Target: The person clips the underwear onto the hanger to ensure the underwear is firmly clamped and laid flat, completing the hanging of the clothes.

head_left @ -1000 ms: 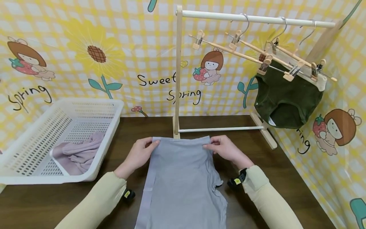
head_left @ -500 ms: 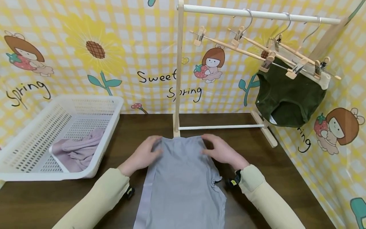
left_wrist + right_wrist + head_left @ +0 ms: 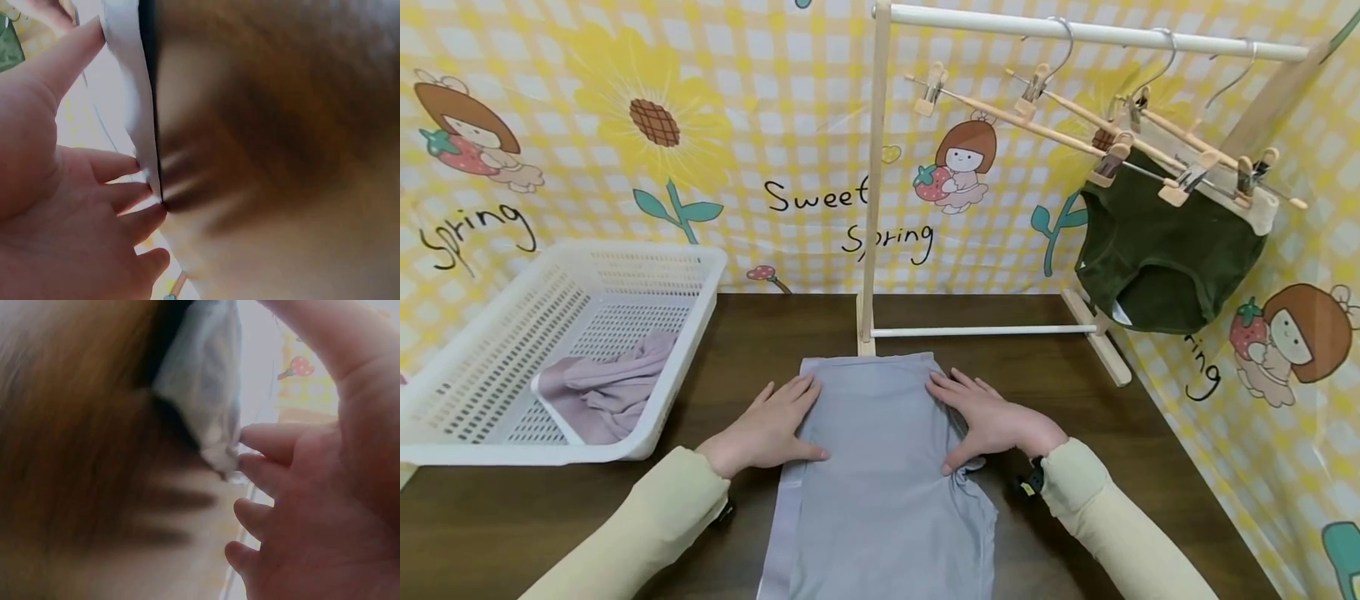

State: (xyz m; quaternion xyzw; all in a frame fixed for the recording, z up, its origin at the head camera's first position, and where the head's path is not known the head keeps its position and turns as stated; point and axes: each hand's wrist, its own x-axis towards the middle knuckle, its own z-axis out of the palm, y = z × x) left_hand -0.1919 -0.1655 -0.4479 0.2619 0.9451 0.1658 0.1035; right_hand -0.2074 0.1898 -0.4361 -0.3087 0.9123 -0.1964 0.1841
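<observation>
A grey-lilac garment lies flat on the dark wooden table, its far edge straight and its right side slightly bunched. My left hand rests on its left edge with fingers spread and straight. On the opposite side my right hand lies with spread fingers touching the right edge, thumb near the bunched part. In the left wrist view the left fingertips meet the cloth's pale border. The right wrist view has the right hand beside a fold of the cloth.
A white plastic basket at the left holds a crumpled mauve garment. Behind the cloth stands a wooden rack with several clip hangers. Dark green briefs hang at its right end. A patterned curtain closes off the back.
Both hands have let go of the garment's far corners and now lie spread flat along its sides. The far edge looks straighter than half a second ago. The head view has tilted slightly.
</observation>
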